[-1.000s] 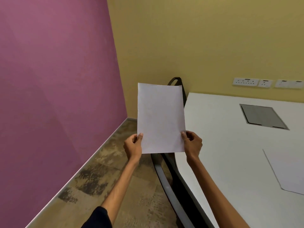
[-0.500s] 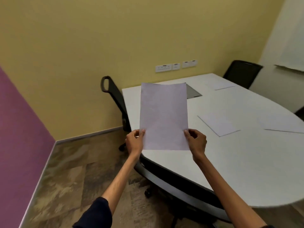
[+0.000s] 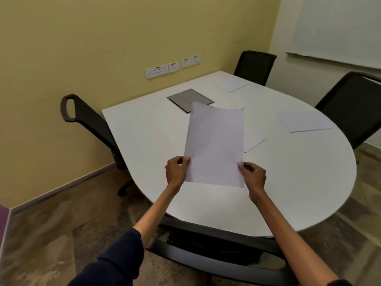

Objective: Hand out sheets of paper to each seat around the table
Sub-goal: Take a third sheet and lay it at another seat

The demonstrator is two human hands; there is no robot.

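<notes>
I hold one white sheet of paper upright over the near part of the white table. My left hand pinches its lower left corner and my right hand pinches its lower right corner. Three more sheets lie flat on the table: one at the far end, one at the right, and one in the middle, partly hidden behind the held sheet.
Black chairs stand around the table: one at the left, one at the far end, one at the right, and one tucked in right below me. A grey cable hatch sits in the tabletop. Wall sockets are on the yellow wall.
My view has swung right, from the pink wall and floor corner to the table. The held sheet now hangs over the tabletop, with both hands still on its lower corners.
</notes>
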